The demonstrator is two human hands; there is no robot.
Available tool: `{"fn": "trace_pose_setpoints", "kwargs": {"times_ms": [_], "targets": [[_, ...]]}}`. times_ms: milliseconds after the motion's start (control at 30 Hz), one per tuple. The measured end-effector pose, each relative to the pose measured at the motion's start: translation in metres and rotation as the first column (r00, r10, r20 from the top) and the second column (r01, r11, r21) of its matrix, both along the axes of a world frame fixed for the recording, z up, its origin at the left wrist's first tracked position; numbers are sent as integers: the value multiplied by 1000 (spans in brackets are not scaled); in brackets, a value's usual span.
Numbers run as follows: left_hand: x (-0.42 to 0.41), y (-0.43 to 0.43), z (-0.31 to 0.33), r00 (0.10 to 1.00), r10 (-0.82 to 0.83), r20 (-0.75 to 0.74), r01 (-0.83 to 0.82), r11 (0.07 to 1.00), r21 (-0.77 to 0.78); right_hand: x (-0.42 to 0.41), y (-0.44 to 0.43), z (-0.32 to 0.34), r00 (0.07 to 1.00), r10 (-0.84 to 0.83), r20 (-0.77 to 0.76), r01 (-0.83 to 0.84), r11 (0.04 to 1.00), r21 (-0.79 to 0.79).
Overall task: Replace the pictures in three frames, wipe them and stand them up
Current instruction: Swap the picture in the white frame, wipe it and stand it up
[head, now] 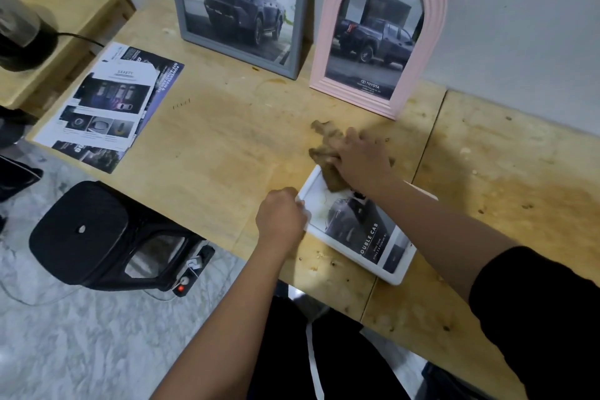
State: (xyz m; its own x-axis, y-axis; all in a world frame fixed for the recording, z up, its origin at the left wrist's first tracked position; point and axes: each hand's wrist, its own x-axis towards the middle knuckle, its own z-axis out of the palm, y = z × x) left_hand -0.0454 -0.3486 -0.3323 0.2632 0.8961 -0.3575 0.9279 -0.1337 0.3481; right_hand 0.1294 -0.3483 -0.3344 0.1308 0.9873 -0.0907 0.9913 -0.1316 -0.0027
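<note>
**White frame wiped flat on the table, two frames already standing**

On my feed, a white rectangular picture frame (363, 237) lies face up near the front edge of a pale, stained wooden table (227, 146). Its picture shows a dark pickup and the letters "OUBLE CAB".

The left hand (281, 214) grips the frame's left corner with its fingers curled round the rim. The right hand (360, 156) lies on a crumpled brown cloth (326, 148) with its fingers bent over it, holding it. The cloth lies across the frame's far corner and out onto the table beyond.

Behind them, two frames stand against the white wall. A grey rectangular frame (240, 10) shows a dark pickup; I read "4TREX" and part of a word, "RAVO", at its top. Just to its right, a pink arched frame (380, 32) shows another pickup above the word "TOYOTA".

At the table's left end lie loose brochure pages (107, 107); one is headed "SAFETY" and another reads "POWERTRAIN". A black plastic stool (97, 234) stands on the floor below.
</note>
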Motion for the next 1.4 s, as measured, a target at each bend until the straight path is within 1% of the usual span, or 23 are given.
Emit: {"fn": "trace_pose_setpoints", "kwargs": {"times_ms": [67,200,400,467,567,667,733,767,867,967,1033,1100,1167,1233,1267,1333,1400], "targets": [[1,3,1,1000,11,5,-10,999,-40,6,-15,-5,993,-114,-29,112,992,-53],[3,4,6,1000,25,14,-24,996,-89,14,-48,-11,964,-264,-38,262,964,-51],[4,0,17,999,42,28,-38,992,-120,25,-84,1,924,-380,-37,379,924,-47],[4,-2,19,998,43,36,-39,994,-106,28,-94,4,913,-409,-8,407,911,-69],[4,-4,22,999,31,36,-27,995,-94,35,-109,8,898,-431,87,438,894,-91],[4,-3,23,1000,18,21,-16,996,-91,41,-126,11,871,-470,144,484,870,-94],[3,-2,20,1000,13,17,-11,996,-84,40,-135,11,870,-470,149,487,866,-112],[3,-2,19,1000,11,16,-9,997,-80,39,-139,7,880,-458,126,472,874,-113],[3,-1,16,1000,-2,-1,2,998,-64,32,-154,-6,915,-403,-15,401,912,-87],[4,0,17,1000,-11,-25,9,998,-60,17,-174,-13,904,-398,-158,396,917,-41],[5,1,17,999,-27,-25,25,998,-65,1,-182,-13,901,-380,-210,382,924,-31],[5,1,18,999,-39,-20,38,997,-67,-18,-186,-14,897,-376,-231,382,924,-20],[4,2,18,999,-42,-13,41,996,-82,-42,-192,-14,891,-401,-214,411,912,3],[4,4,20,999,-47,-17,45,992,-117,-69,-201,-13,907,-377,-189,395,916,69],[3,6,20,998,-56,-18,53,989,-137,-80,-207,-14,914,-361,-187,387,913,127],[2,10,20,995,-95,-19,90,982,-168,-88,-213,-15,905,-374,-203,410,893,184],[0,12,19,987,-159,-26,151,967,-203,-77,-214,-17,891,-415,-185,448,871,200]]}}
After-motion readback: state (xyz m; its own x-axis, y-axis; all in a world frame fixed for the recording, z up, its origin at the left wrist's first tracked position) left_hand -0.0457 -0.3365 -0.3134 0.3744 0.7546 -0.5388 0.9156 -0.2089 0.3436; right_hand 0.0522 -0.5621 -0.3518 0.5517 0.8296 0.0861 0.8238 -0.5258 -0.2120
